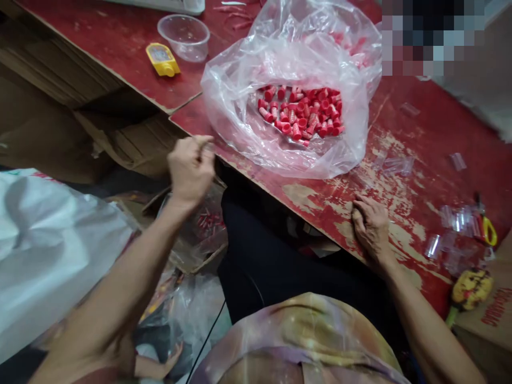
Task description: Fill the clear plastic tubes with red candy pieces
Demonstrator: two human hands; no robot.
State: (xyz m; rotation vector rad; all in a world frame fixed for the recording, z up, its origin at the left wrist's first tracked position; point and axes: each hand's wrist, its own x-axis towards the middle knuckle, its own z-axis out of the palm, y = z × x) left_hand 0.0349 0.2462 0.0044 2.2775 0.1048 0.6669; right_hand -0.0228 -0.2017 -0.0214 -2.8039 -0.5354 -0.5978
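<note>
My left hand point(192, 170) is closed, with thumb and curled fingers together, just off the front edge of the red table point(304, 200). What it holds, if anything, is hidden. My right hand point(372, 226) lies on the worn tabletop near the edge, its fingers curled in; I cannot make out anything inside them. Between and beyond both hands is a clear plastic bag point(236, 133), its mouth spread wide. Many small red flared caps point(302, 112) lie inside it. Several clear plastic tubes point(396, 165) are scattered to the right of the bag.
A clear plastic tub point(184, 37) and a yellow device point(162, 60) stand at upper left. More clear tubes point(460, 221), yellow-handled scissors point(488, 232) and a dark-spotted yellow object point(472, 288) are at right. Cardboard boxes point(128, 138) and a white sack point(52, 240) fill the left. Below, a small hand point(174, 357) shows.
</note>
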